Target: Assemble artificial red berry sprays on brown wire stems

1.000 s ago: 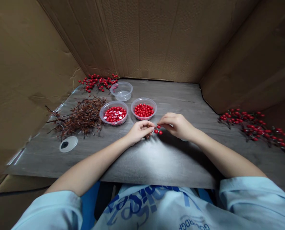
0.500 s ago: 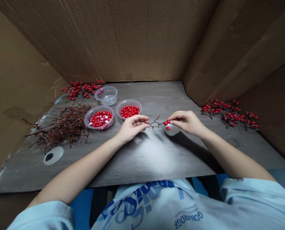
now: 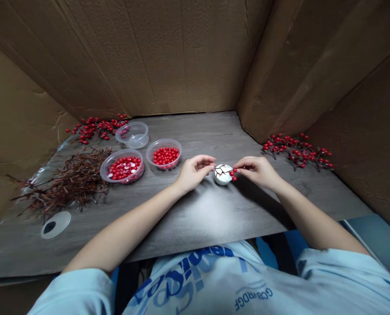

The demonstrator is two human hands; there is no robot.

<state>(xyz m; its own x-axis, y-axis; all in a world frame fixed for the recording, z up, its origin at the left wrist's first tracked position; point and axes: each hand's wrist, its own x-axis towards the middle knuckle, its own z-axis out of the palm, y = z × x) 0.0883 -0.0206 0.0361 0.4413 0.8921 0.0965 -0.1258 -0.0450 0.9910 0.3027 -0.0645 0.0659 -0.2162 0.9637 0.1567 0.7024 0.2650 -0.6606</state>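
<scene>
Over a grey wood-grain board boxed in by cardboard walls, a person is working with both bare hands above the middle of the surface, a pale blue printed T-shirt showing at the bottom of the view. The right hand is pinching a berry sprig between thumb and fingers, right beside its 3 red berries. The left hand is curling inward, its fingertips reaching the bare twig end of the sprig, though I cannot tell whether they are gripping it. The sprig is lying across or just above a small white round disc between the 2 hands; whether they touch is unclear.

Left of the hands, 3 clear plastic tubs are sitting close together: 1 holding red beads, 1 holding red and white pieces, and a third at the back showing no contents. A heap of brown twigs is lying further left, beside a clear disc with a dark spot. Loose red berry sprigs are lying at the back left and on the right.
</scene>
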